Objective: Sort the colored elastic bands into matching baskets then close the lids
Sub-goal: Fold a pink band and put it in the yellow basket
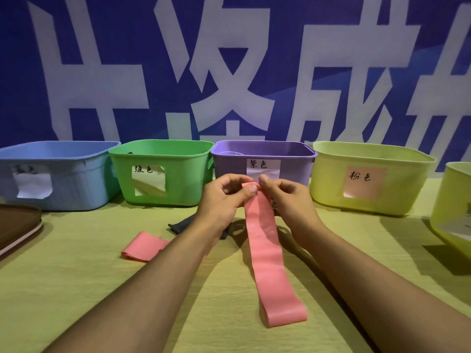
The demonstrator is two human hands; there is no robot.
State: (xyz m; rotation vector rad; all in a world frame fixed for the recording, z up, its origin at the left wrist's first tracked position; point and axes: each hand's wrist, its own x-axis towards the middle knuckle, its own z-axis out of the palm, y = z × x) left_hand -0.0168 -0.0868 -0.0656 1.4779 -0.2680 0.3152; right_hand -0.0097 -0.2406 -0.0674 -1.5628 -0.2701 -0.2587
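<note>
My left hand (224, 200) and my right hand (285, 200) together pinch the far end of a long pink elastic band (267, 250) in front of the purple basket (293, 164). The band runs toward me and its looped near end lies on the table. A second pink band (144, 247) lies flat left of my left forearm. A dark grey band (181, 225) lies behind it, partly hidden by my left hand. The blue basket (76, 184), green basket (183, 179) and yellow-green basket with a pink label (407, 189) stand open in a row.
Another yellow-green basket (451, 212) is cut off at the right edge. A brown lid (17, 225) lies at the far left. The table wears a yellow-green cloth (76, 289). A blue banner with white characters hangs behind the baskets.
</note>
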